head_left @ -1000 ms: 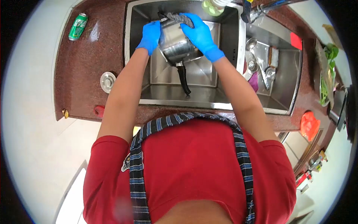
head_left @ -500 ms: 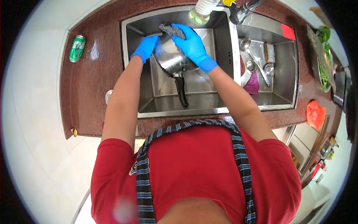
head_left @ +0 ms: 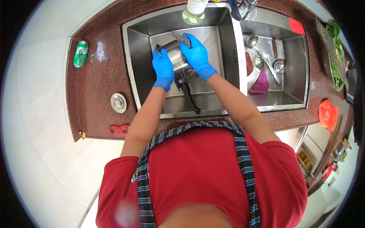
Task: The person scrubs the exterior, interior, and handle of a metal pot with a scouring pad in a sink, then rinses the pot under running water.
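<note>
A shiny metal pot [head_left: 175, 55] with a long black handle [head_left: 188, 98] is held tilted on its side in the left basin of the sink, the handle pointing toward me. My left hand [head_left: 163, 67], in a blue glove, grips the pot along its left side near a small black side grip [head_left: 158, 49]. In my blue-gloved right hand [head_left: 197, 56] is a dark grey scouring pad [head_left: 181, 38], pressed against the pot's far right side. The palm hides part of the pad. The pot's inside is out of sight.
The right basin [head_left: 281, 99] holds a ladle [head_left: 251, 40], a scrub brush [head_left: 279, 49] and a purple cloth [head_left: 260, 83]. A bottle [head_left: 194, 14] and tap [head_left: 245, 8] stand behind. On the left counter are a green can [head_left: 80, 54], a metal sink strainer [head_left: 118, 102] and a red object [head_left: 118, 129].
My left hand has shifted from the pot's far left edge to its near left side, toward me. The pot has turned slightly, its handle swinging right. The right hand keeps the pad on the pot.
</note>
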The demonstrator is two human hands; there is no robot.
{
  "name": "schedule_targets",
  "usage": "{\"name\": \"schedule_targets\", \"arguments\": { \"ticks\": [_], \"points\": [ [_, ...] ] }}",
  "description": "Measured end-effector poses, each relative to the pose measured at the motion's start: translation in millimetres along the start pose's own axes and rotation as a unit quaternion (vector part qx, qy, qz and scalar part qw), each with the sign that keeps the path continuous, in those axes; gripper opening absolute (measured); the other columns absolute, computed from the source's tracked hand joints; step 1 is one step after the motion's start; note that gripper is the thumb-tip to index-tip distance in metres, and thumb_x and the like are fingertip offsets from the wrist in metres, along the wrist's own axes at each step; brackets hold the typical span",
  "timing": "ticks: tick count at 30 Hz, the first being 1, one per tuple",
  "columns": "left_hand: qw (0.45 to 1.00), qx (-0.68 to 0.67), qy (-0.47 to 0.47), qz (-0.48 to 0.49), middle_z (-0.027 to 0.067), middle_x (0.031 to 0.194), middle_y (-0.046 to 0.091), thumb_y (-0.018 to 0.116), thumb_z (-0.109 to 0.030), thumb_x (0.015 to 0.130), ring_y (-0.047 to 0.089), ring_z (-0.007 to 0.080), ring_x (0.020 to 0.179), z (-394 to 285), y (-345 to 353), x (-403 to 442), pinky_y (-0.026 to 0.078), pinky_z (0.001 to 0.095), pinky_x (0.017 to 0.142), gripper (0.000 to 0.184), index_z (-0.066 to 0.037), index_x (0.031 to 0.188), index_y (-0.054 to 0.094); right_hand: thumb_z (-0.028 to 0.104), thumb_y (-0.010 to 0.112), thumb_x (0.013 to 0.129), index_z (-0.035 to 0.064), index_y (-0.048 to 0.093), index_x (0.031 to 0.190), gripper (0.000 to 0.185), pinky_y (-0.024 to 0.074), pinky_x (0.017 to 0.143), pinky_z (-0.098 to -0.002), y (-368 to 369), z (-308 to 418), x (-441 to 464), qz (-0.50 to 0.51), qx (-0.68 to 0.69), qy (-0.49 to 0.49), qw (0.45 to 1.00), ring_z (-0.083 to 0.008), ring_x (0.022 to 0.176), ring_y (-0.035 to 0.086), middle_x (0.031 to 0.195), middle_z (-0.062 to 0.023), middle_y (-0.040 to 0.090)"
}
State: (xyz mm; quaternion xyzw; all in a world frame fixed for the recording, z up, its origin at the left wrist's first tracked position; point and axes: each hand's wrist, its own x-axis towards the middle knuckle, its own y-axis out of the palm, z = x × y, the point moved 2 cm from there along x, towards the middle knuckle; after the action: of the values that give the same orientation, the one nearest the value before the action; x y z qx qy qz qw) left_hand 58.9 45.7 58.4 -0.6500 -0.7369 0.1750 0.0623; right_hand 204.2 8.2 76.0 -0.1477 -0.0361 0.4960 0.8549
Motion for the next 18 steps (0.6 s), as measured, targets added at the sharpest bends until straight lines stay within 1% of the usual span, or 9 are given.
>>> {"name": "schedule_targets", "arguments": {
  "ticks": [2, 4, 6, 10, 12, 14, 15, 17, 18],
  "points": [
    [0.99, -0.019, -0.047, 0.134, 0.0163, 0.11, 0.06, 0.051, -0.018, 0.091, 0.055, 0.0195, 0.097, -27.3, -8.9, 5.7, 0.042, 0.0298, 0.088, 0.042, 0.005, 0.126, 0.046, 0.026, 0.064, 0.077, 0.0079, 0.055, 0.117, 0.045, 0.0477, 0.08, -0.0393, -2.9, 8.1, -3.7, -0.035, -0.03, -0.035, 0.998, -0.0349, 0.091, 0.06, 0.102, -0.0198, 0.06],
    [0.989, -0.02, -0.046, 0.137, 0.0126, 0.104, 0.062, 0.053, -0.017, 0.09, 0.054, 0.0157, 0.091, -34.1, -8.4, 16.1, 0.043, 0.0268, 0.084, 0.042, 0.003, 0.126, 0.047, 0.024, 0.064, 0.077, 0.007, 0.055, 0.117, 0.044, 0.0476, 0.08, -0.04, -10.3, 5.0, -13.3, -0.045, -0.023, -0.048, 0.998, -0.0351, 0.092, 0.059, 0.102, -0.0192, 0.059],
    [0.964, -0.025, -0.05, 0.262, 0.01, 0.103, 0.062, 0.055, -0.018, 0.09, 0.053, 0.0128, 0.088, -41.1, -8.2, 19.1, 0.044, 0.0261, 0.081, 0.043, 0.003, 0.127, 0.048, 0.021, 0.065, 0.076, 0.0062, 0.055, 0.116, 0.044, 0.0476, 0.079, -0.0408, -18.5, 1.2, -29.0, -0.049, -0.02, -0.056, 0.997, -0.0354, 0.092, 0.059, 0.103, -0.0187, 0.059],
    [0.919, 0.104, 0.033, 0.38, 0.004, 0.097, 0.063, 0.058, -0.022, 0.089, 0.051, 0.0102, 0.082, -47.2, 2.8, 24.9, 0.045, 0.0256, 0.074, 0.044, 0.0, 0.126, 0.05, 0.011, 0.065, 0.075, 0.0038, 0.054, 0.116, 0.043, 0.045, 0.086, -0.0397, -31.4, 8.6, -59.5, -0.054, -0.048, -0.126, 0.989, -0.0351, 0.1, 0.057, 0.11, -0.018, 0.057],
    [0.923, 0.103, 0.055, 0.368, 0.0063, 0.095, 0.065, 0.057, -0.028, 0.09, 0.057, 0.0151, 0.08, -46.1, 5.8, 23.1, 0.046, 0.0293, 0.074, 0.042, -0.004, 0.124, 0.053, 0.009, 0.065, 0.074, 0.0034, 0.054, 0.116, 0.045, 0.0435, 0.088, -0.0414, -30.9, 10.7, -69.3, -0.05, -0.066, -0.147, 0.986, -0.0366, 0.104, 0.055, 0.111, -0.0186, 0.057],
    [0.918, 0.244, 0.057, 0.307, 0.0141, 0.098, 0.066, 0.053, -0.033, 0.09, 0.062, 0.0245, 0.083, -51.7, -0.5, 21.1, 0.047, 0.0342, 0.077, 0.04, -0.008, 0.122, 0.056, 0.008, 0.065, 0.072, 0.0042, 0.053, 0.117, 0.047, 0.0402, 0.093, -0.0434, -25.6, 10.4, -76.3, -0.055, -0.076, -0.199, 0.975, -0.0388, 0.111, 0.049, 0.115, -0.0196, 0.055],
    [0.915, 0.251, 0.056, 0.312, 0.0141, 0.098, 0.066, 0.053, -0.033, 0.09, 0.062, 0.0245, 0.083, -47.2, -2.8, 17.4, 0.047, 0.0342, 0.077, 0.04, -0.008, 0.122, 0.056, 0.009, 0.065, 0.074, 0.0045, 0.052, 0.118, 0.047, 0.0374, 0.097, -0.0439, -22.3, 6.1, -75.9, -0.035, -0.065, -0.203, 0.976, -0.0385, 0.116, 0.046, 0.117, -0.0208, 0.054],
    [0.953, 0.212, 0.128, 0.175, 0.0206, 0.102, 0.063, 0.051, -0.036, 0.091, 0.063, 0.0312, 0.091, -43.3, -9.6, 14.7, 0.047, 0.0371, 0.08, 0.039, -0.012, 0.122, 0.056, 0.01, 0.065, 0.074, 0.0048, 0.053, 0.117, 0.045, 0.039, 0.095, -0.0436, -15.1, -4.5, -68.8, -0.063, -0.045, -0.192, 0.978, -0.0378, 0.113, 0.048, 0.116, -0.0207, 0.054],
    [0.95, 0.217, 0.129, 0.182, 0.0206, 0.102, 0.063, 0.051, -0.036, 0.091, 0.063, 0.0312, 0.091, -41.7, -7.5, 15.5, 0.047, 0.0371, 0.08, 0.039, -0.012, 0.122, 0.056, 0.011, 0.065, 0.074, 0.0051, 0.053, 0.116, 0.044, 0.0406, 0.093, -0.0433, -11.6, -10.5, -60.1, -0.087, -0.03, -0.189, 0.978, -0.0371, 0.11, 0.05, 0.115, -0.0205, 0.054]
  ]
}}
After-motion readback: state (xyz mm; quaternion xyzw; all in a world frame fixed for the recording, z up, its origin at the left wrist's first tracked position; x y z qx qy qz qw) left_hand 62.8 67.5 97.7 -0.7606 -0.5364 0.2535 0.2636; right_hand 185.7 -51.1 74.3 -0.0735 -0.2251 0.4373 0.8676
